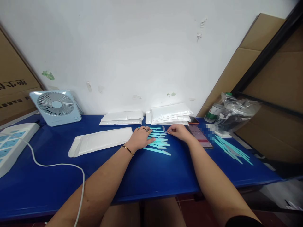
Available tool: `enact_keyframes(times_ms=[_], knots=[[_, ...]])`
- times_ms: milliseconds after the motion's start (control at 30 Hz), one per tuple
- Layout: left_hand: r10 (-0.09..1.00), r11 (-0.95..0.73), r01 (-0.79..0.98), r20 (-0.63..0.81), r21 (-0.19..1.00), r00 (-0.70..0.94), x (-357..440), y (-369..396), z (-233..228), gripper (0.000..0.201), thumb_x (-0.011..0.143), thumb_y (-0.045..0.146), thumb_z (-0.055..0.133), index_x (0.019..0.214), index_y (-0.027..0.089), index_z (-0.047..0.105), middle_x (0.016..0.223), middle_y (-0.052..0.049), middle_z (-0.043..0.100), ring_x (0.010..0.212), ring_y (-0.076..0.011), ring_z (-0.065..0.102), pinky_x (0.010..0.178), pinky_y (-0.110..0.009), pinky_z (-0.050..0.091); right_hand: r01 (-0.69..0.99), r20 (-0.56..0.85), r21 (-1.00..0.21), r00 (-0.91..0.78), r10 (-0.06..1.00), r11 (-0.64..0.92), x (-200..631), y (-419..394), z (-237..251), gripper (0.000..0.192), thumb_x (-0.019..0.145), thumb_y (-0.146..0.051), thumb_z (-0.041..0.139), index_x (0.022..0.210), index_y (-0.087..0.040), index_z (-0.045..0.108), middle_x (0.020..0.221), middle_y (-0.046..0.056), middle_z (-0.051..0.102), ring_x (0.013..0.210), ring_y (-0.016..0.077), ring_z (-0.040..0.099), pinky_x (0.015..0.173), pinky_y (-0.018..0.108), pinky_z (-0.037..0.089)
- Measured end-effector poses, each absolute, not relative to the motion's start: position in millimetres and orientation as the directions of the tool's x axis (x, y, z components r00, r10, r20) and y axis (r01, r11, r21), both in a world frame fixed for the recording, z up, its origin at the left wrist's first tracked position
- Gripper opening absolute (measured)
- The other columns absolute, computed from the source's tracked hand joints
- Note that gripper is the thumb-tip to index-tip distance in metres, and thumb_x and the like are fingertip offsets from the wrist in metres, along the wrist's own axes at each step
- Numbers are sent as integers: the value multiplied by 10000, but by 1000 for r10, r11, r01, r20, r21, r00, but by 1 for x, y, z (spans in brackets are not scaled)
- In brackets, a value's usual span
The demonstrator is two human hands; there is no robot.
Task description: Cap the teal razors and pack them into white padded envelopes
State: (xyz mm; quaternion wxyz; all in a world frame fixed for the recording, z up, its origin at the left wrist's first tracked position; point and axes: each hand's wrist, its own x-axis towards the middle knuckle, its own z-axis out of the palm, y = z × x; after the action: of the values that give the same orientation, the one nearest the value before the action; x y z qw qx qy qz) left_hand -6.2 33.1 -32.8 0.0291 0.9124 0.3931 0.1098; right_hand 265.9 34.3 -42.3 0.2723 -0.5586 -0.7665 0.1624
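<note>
Two bare hands rest on a blue table (146, 176), both at a row of teal plastic sticks (158, 141) laid side by side near the table's middle. The left hand (140, 137) lies palm down and flat, fingers spread loosely, its fingertips pressing on the left ends of the sticks; it closes on nothing. A ring shows on one finger and a thin bracelet (127, 149) sits at the wrist. The right hand (179, 131) is set at the far right end of the row, fingers curled and drawn together at a small pale piece; whether it actually pinches that piece cannot be told (too small at this range). Just right of this hand lies a phone (201, 136), screen up. Further right, a second loose bundle of teal sticks (230, 150) lies fanned out, well apart from the row, beside a crumpled clear plastic bag (233, 113). A white padded mailer (100, 142) lies flat just left of the left hand, and stacked mailers (169, 114) sit against the wall. A small desk fan (56, 107) stands at far left.
</note>
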Motion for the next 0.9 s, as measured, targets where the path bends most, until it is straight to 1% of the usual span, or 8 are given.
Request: enact_keyframes(times_ms=[167, 300, 400, 467, 567, 667, 800, 900], knots=[[687, -727, 672, 182, 142, 704, -4, 33, -36, 651, 875, 645, 247, 1329, 235, 471, 1319, -80, 491, 1200, -268, 418, 946, -379, 365, 738, 279, -588, -200, 939, 332, 252, 37, -46, 132, 711, -265, 650, 788, -196, 732, 724, 19, 678, 628, 138, 583, 599, 243, 442], [667, -745, 654, 179, 129, 724, -1, 31, -36, 680, 875, 654, 220, 1318, 213, 489, 1308, -94, 498, 1178, -275, 433, 935, -385, 376, 728, 243, -614, -193, 951, 305, 246, 36, -45, 122, 699, -264, 670, 772, -189, 732, 686, 15, 685, 620, 143, 596, 589, 242, 446], [672, -740, 659, 173, 134, 720, 0, 30, -35, 679, 870, 665, 212, 1312, 234, 495, 1303, -82, 508, 1170, -279, 442, 942, -394, 369, 723, 220, -613, -231, 948, 318, 248, 37, -44, 157, 732, -292, 653, 815, -186, 733, 694, 18, 687, 633, 151, 602, 604, 252, 454], [683, -730, 666, 190, 151, 706, -1, 30, -34, 668, 875, 660, 209, 1326, 244, 475, 1317, -74, 499, 1196, -272, 422, 967, -396, 353, 737, 272, -564, -259, 927, 372, 250, 39, -44, 188, 782, -281, 601, 893, -194, 726, 794, 34, 689, 687, 159, 608, 649, 269, 465], [733, -676, 717, 254, 169, 631, -3, 31, -34, 652, 891, 627, 222, 1344, 214, 447, 1351, -91, 466, 1256, -266, 365, 1008, -408, 322, 771, 375, -444, -302, 876, 456, 254, 44, -45, 241, 800, -186, 553, 983, -216, 707, 1028, 72, 644, 886, 188, 598, 789, 314, 461], [787, -609, 772, 260, 180, 560, -4, 34, -36, 649, 897, 607, 229, 1344, 189, 443, 1375, -109, 441, 1279, -281, 339, 1018, -429, 317, 782, 359, -407, -339, 869, 473, 256, 49, -47, 203, 795, -171, 562, 925, -216, 710, 1003, 68, 647, 932, 199, 579, 826, 331, 443], [795, -606, 772, 187, 194, 577, -6, 36, -40, 668, 891, 620, 219, 1357, 191, 430, 1383, -109, 437, 1278, -286, 350, 1010, -427, 330, 786, 280, -490, -267, 922, 376, 261, 51, -49, 175, 818, -282, 562, 857, -205, 714, 858, 44, 673, 770, 179, 594, 710, 300, 451], [775, -631, 752, 189, 192, 603, -6, 36, -41, 678, 890, 626, 212, 1358, 188, 433, 1385, -109, 439, 1277, -278, 355, 1014, -418, 325, 755, 264, -568, -209, 942, 327, 267, 50, -51, 222, 816, -358, 569, 857, -207, 726, 867, 43, 684, 786, 180, 610, 722, 294, 456]])
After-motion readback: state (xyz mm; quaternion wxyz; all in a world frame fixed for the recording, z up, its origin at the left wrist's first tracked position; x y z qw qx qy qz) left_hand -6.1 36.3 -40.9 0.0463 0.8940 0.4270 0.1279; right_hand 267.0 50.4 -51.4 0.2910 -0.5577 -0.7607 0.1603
